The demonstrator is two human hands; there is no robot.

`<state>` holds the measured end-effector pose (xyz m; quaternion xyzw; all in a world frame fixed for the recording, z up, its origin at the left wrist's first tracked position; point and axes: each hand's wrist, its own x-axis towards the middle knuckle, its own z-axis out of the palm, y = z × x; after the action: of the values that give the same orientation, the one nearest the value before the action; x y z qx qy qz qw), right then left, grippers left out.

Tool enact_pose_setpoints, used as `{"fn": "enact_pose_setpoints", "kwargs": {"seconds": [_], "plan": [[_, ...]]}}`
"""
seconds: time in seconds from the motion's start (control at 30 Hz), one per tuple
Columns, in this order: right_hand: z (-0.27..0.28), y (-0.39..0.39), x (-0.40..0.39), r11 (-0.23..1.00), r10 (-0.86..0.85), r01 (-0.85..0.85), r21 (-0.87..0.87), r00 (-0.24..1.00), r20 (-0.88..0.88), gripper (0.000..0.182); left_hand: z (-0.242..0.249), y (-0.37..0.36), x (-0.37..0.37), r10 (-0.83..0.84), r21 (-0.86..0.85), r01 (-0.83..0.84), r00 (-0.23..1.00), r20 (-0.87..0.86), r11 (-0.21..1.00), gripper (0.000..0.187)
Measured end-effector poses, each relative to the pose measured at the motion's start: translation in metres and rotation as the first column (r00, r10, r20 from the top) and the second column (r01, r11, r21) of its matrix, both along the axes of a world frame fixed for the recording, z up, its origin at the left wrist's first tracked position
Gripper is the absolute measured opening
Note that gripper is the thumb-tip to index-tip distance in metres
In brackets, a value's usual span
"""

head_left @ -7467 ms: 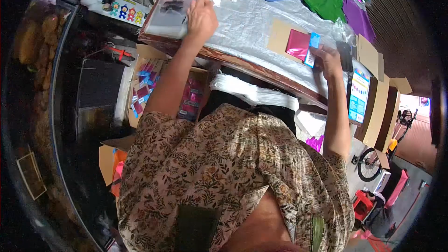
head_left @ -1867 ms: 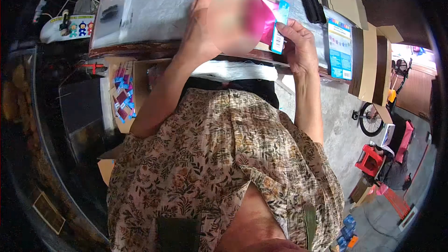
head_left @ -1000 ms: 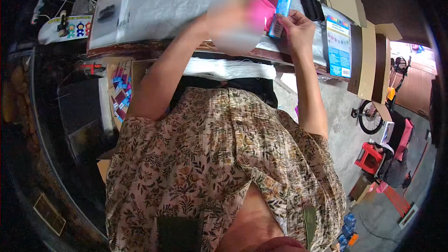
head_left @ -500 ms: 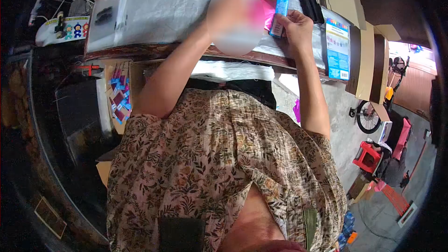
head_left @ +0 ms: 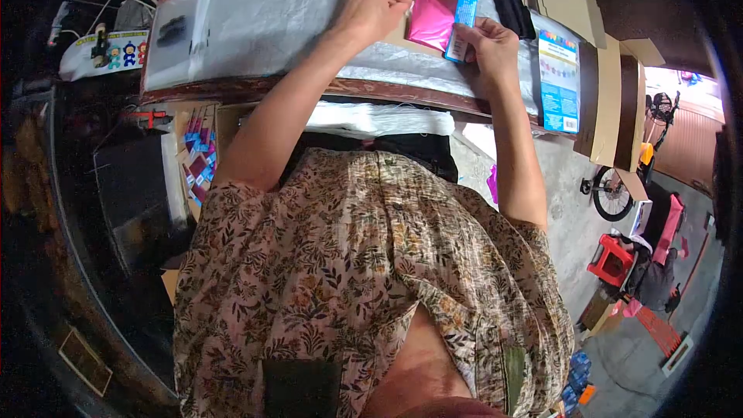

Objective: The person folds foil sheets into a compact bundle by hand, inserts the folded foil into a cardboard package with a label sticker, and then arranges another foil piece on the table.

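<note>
A shiny pink packet (head_left: 431,20) with a blue printed header card (head_left: 466,11) lies at the table's near side. My right hand (head_left: 491,40) grips the header card between thumb and fingers at the packet's right end. At the packet's left end, my left hand (head_left: 373,9) is closed, thumb and fingertips pressed together; what they hold, if anything, is too small to make out. Under the packet shows a piece of brown cardboard (head_left: 398,37).
Plastic sheeting (head_left: 263,27) covers the table. A black object (head_left: 515,11) and a blue printed package (head_left: 559,85) lie right of my hands, beside cardboard boxes (head_left: 607,108). Below left, a box holds several similar packets (head_left: 200,155). White strands (head_left: 379,119) hang at the table's front edge.
My left hand, blurred over the packet before, now shows clearly at its left end, and more of the pink packet is visible. My right hand has hardly moved.
</note>
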<state>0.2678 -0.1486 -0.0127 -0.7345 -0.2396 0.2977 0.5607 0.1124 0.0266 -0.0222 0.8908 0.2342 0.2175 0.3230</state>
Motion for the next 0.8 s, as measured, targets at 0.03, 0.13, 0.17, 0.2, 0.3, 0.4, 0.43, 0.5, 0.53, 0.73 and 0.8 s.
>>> {"fn": "enact_pose_setpoints", "kwargs": {"seconds": [0.03, 0.13, 0.17, 0.2, 0.3, 0.4, 0.43, 0.5, 0.53, 0.73, 0.8], "plan": [[0.0, -0.001, 0.001, 1.0, 0.001, -0.001, 0.017, 0.999, -0.04, 0.006, 0.003, -0.001, 0.002, -0.027, -0.058, 0.023, 0.998, -0.062, 0.998, 0.029], [0.002, -0.003, 0.004, 0.999, 0.008, -0.002, 0.051, 0.993, -0.118, 0.005, -0.005, -0.002, 0.009, -0.046, -0.482, 0.062, 0.998, 0.046, 0.874, 0.032], [0.003, -0.003, 0.003, 0.999, 0.008, -0.004, 0.05, 0.995, -0.1, 0.004, -0.006, -0.003, 0.01, -0.035, -0.663, 0.09, 0.995, 0.097, 0.743, 0.034], [0.004, -0.003, 0.001, 0.999, 0.01, -0.006, 0.049, 0.997, -0.083, 0.004, -0.008, -0.004, 0.012, -0.033, -0.662, 0.089, 0.995, 0.096, 0.744, 0.034], [0.004, 0.0, -0.004, 0.999, -0.006, 0.009, 0.052, 0.999, -0.053, 0.004, -0.011, -0.008, 0.019, 0.076, -0.838, 0.051, 0.991, 0.11, 0.543, 0.044], [0.003, 0.002, -0.005, 0.997, -0.043, 0.045, 0.062, 0.999, -0.029, 0.004, 0.0, -0.01, 0.016, 0.096, -0.897, 0.074, 0.987, 0.128, 0.437, 0.046], [0.002, 0.002, -0.005, 0.997, -0.043, 0.044, 0.062, 0.999, -0.016, 0.005, 0.003, -0.011, 0.016, 0.107, -0.921, 0.085, 0.985, 0.135, 0.381, 0.048], [0.001, 0.002, -0.005, 0.998, -0.039, 0.039, 0.059, 0.999, 0.009, 0.005, -0.006, -0.009, 0.018, 0.078, -0.894, 0.099, 0.986, 0.148, 0.438, 0.047], [0.001, 0.003, -0.006, 0.998, -0.039, 0.038, 0.059, 0.999, 0.008, 0.005, -0.011, -0.007, 0.019, 0.052, -0.863, 0.116, 0.985, 0.162, 0.492, 0.046], [0.009, 0.003, -0.011, 0.998, -0.057, 0.055, 0.035, 0.997, 0.044, 0.009, 0.037, -0.026, 0.011, -0.07, -0.731, 0.079, 0.997, 0.042, 0.677, 0.046], [0.011, 0.003, -0.011, 0.998, -0.055, 0.054, 0.006, 0.995, 0.078, 0.01, 0.012, -0.024, 0.022, 0.023, -0.583, -0.035, 0.999, -0.028, 0.812, 0.048]]}}
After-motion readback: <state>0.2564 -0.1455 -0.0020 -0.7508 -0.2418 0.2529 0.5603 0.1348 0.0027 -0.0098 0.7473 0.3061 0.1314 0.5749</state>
